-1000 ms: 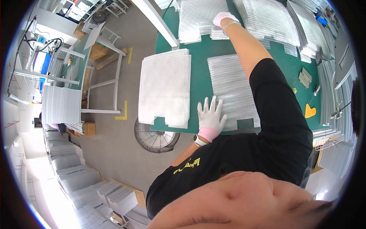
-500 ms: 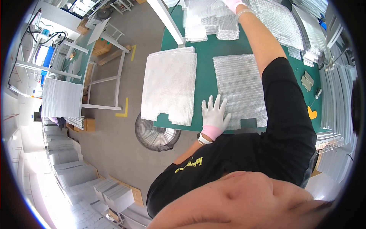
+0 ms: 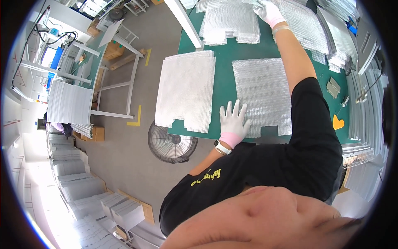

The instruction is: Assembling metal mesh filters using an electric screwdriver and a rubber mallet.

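My left hand point(image 3: 233, 121), in a white glove with a pink cuff, lies flat with fingers spread. It rests on the green table point(image 3: 226, 89) at the left edge of a silvery, translucent textured plastic sheet point(image 3: 262, 91) with a notch in its near edge. My right hand point(image 3: 268, 12), gloved alike, reaches to the far side of the table. Its fingers are bent and pinched at the edge of a textured plastic sheet point(image 3: 248, 1), which the upper picture edge partly cuts off. Below that hand lies a pile of notched textured sheets point(image 3: 232, 23).
A stack of white notched sheets point(image 3: 185, 89) lies at the table's left. More sheet piles point(image 3: 300, 27) fill the far right. A yellow tool point(image 3: 338, 122) and a metal piece point(image 3: 333, 88) lie at the right edge. A white post point(image 3: 184, 23) rises far left; a floor fan point(image 3: 173, 143) stands below.
My right hand has come back from the far picture edge, slightly nearer and to the right, with a sheet edge at its fingers. My left hand stays nearly in place.
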`<state>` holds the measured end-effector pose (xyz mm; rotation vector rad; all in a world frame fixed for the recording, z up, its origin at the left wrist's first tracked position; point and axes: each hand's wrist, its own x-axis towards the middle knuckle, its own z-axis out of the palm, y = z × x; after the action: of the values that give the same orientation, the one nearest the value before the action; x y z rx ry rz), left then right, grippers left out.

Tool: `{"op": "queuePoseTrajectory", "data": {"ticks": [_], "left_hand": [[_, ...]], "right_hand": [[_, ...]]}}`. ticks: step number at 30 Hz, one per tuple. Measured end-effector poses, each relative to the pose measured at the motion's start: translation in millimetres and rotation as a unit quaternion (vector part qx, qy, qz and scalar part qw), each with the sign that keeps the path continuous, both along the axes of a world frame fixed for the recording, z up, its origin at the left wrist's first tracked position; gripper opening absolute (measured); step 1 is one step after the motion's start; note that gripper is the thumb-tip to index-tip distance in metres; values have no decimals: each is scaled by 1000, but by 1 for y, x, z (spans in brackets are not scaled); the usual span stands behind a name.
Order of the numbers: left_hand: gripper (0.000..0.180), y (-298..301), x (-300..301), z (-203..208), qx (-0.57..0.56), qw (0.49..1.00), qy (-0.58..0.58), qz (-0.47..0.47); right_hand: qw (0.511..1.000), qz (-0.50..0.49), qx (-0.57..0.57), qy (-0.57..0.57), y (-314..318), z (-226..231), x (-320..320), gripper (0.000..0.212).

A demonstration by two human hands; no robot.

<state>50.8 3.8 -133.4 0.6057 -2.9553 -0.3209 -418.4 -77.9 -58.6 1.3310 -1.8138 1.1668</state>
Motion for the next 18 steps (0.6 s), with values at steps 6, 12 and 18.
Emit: {"op": "queuePoseTrajectory", "data": {"ticks": [6,12,18], "left_hand": [[66,-9,-15,-5,-15,1000,16,-21],[60,-24,-16,1,38,993,107,-28],[71,-21,56,43,780,495,382,-19]], "right_hand": [[987,91,-64,-118,88,62,81,14],[913,319,-119,-226,193,26,131,40],[726,275,-61,-627,303,-5,266,53]]}}
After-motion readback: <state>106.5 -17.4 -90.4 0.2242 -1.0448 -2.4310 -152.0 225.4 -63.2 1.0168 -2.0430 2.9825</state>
